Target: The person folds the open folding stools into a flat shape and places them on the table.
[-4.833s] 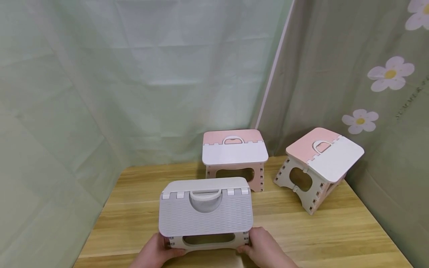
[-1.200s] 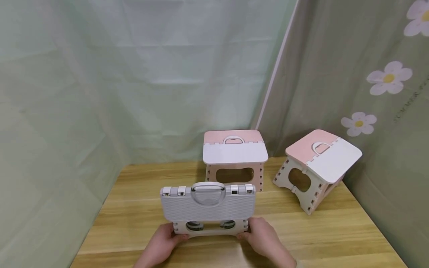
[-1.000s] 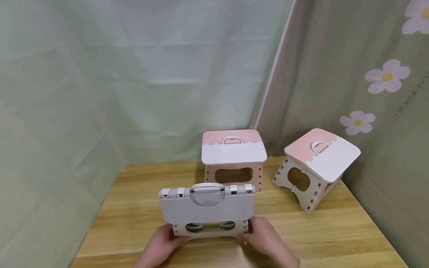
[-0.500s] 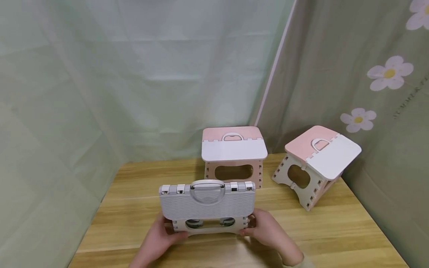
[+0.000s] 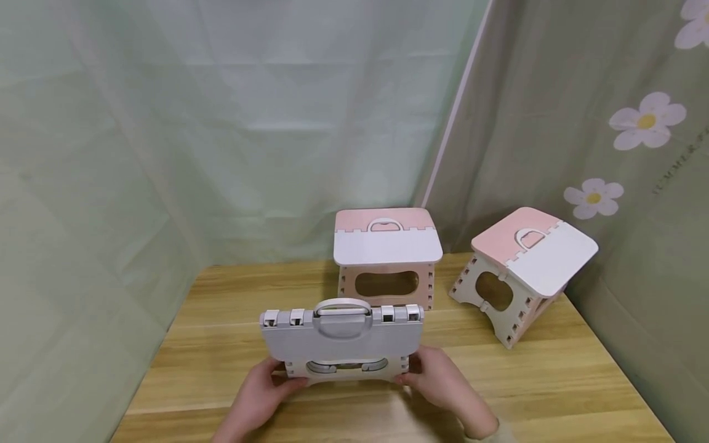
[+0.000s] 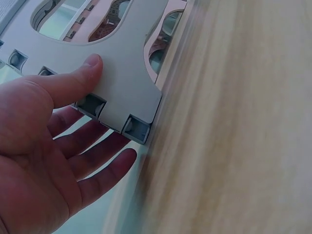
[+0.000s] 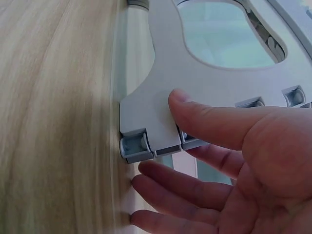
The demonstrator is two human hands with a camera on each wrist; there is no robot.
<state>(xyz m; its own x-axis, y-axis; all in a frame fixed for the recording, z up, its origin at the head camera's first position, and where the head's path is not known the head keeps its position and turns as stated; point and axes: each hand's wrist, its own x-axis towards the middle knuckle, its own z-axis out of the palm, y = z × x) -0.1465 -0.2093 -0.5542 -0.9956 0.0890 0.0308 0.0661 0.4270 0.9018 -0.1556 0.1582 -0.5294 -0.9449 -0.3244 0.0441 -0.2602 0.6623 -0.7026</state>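
A grey and white folding step stool (image 5: pixel 343 341) stands partly folded at the front of the table, its seat bent along the hinge line and its carry handle (image 5: pixel 342 304) uppermost. My left hand (image 5: pixel 257 391) grips the left side of its leg panel, thumb on the front face and fingers behind the edge. On the opposite side, my right hand (image 5: pixel 440 378) holds the same panel in a matching way. In the left wrist view the thumb presses the panel (image 6: pixel 126 63) near its foot. The right wrist view shows the panel's foot (image 7: pixel 156 117) close to the wood surface.
Behind stands a pink and white folding stool (image 5: pixel 388 246), opened out. Another pink and white stool (image 5: pixel 554 261) stands turned at the right. Pale green curtains (image 5: pixel 266 123) enclose the wooden table (image 5: pixel 221 307) at the back and sides.
Since the earliest frame, the grey stool's seat has bent upward at its hinge and the handle has risen to the top. Over the last second the seat has folded slightly further; both hands keep their grip.
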